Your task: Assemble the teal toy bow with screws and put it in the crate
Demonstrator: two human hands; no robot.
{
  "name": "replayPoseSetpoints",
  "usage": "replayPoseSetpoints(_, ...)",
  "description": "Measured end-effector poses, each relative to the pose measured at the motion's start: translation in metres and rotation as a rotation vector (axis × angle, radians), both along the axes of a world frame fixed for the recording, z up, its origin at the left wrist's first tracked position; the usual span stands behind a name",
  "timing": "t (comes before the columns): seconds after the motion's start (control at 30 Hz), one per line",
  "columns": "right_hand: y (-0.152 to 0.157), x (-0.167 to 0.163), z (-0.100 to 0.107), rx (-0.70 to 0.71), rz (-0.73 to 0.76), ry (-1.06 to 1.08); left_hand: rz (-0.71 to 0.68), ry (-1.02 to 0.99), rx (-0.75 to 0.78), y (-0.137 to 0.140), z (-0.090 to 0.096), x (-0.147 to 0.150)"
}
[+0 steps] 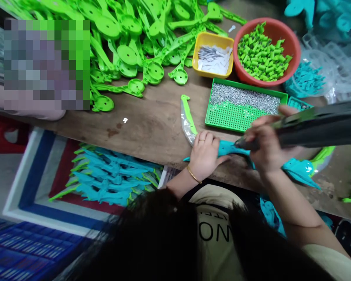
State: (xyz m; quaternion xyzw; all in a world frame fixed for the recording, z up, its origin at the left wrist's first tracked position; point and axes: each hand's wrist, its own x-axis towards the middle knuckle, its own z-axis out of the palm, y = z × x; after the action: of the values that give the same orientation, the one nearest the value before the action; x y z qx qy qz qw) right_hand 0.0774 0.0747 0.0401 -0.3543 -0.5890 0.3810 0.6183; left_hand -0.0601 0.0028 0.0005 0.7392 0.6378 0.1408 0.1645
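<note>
A teal plastic bow-shaped toy [226, 147] lies on the wooden table, with green and clear curved limbs at its two ends. My left hand [204, 156], with a ring and a bracelet, is closed over its left part and presses it to the table. In my right hand [267, 150] is a dark power screwdriver [318, 125], its body slanting off to the right edge. The driver's tip points down at the teal middle of the toy; whether it sits on a screw is too blurred to tell. My right forearm hides part of the toy.
Beyond the toy stand a green tray of screws [245, 127], a yellow box of flat pale pieces [195, 62] and a red bowl of small green parts [295, 50]. Green plastic parts [128, 54] pile up at the back left. A crate [32, 183] below holds teal-and-green toys.
</note>
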Motion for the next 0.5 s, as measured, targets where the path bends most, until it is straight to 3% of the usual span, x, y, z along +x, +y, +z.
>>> replayPoseSetpoints(0.07, 0.029, 0.001, 0.005, 0.14, -0.196, 0.115, 0.027, 0.041, -0.011, 0.0, 0.006, -0.004)
replayPoseSetpoints(0.17, 0.071, 0.004, -0.009, 0.236, -0.377, 0.156, -0.038, 0.081, 0.013, 0.006, 0.013, 0.003)
replayPoseSetpoints(0.33, 0.091, 0.004, -0.042, 0.286, -0.422, 0.063, -0.165, 0.105, -0.03, 0.019, 0.007, 0.022)
replayPoseSetpoints(0.5, 0.088, 0.003, -0.044, 0.253, -0.387, 0.032, -0.154, 0.092, -0.016, 0.019, 0.001, 0.02)
